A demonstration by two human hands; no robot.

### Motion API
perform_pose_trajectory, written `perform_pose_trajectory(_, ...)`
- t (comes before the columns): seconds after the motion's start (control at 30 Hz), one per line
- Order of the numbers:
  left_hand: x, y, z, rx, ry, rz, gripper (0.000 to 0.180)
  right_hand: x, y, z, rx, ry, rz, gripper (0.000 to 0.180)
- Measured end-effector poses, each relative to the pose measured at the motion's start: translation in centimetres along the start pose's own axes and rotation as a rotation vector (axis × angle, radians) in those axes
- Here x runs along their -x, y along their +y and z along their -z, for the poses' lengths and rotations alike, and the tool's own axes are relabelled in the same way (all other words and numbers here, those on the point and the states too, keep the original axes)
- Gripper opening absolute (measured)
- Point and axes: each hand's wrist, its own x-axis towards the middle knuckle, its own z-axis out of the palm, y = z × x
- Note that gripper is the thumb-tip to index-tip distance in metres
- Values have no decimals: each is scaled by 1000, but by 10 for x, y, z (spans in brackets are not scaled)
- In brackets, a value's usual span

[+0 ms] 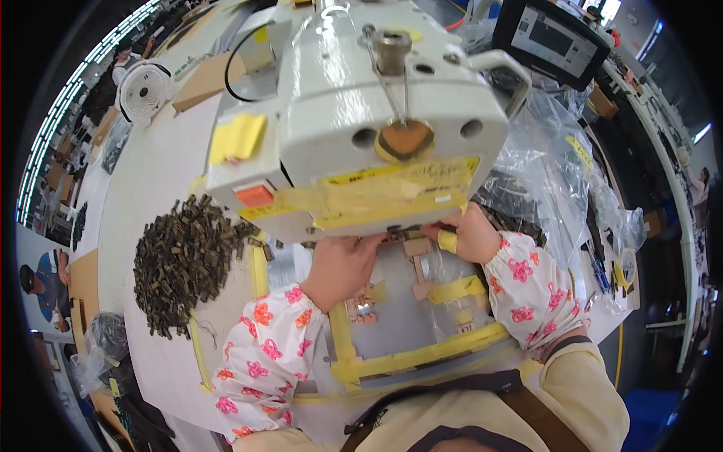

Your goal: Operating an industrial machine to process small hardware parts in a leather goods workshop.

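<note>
Both my hands are at the lower front of a pale grey sewing machine [324, 143]. My left hand [340, 269] lies on the work plate with its fingers closed together and their tips under the machine head. My right hand [473, 236], yellow tape round a finger, is closed in a pinch from the other side. Something small and dark lies between the fingertips, too hidden to name. A pinkish bracket-like piece [420, 270] is fixed on the grey plate [392, 331] just below my hands. Yellow tape [422, 363] borders that plate.
A large heap of small dark brown folded pieces [184, 260] lies to the left, with more at the right behind my hand. Clear plastic bags [542, 151] cover the right side near a control screen [550, 36]. A white fan [144, 92] stands far left.
</note>
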Motion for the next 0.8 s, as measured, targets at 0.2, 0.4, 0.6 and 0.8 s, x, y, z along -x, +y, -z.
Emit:
perform_pose_trajectory(0.2, -5, -2, 6, -24, 37, -22, 30, -2, 4, 0, -1, 33, 21, 10)
perform_pose_trajectory(0.4, -1, -4, 2, -68, -22, 4, 31, -3, 11, -1, 25, -35, 69, 13)
perform_pose_trajectory(0.6, -3, -2, 1, -30, -1, -11, 28, -3, 15, -2, 46, -21, 54, 13)
perform_pose_trajectory(0.8, -3, -1, 3, -44, -54, 22, 30, -6, 14, -4, 55, 5, 68, 13)
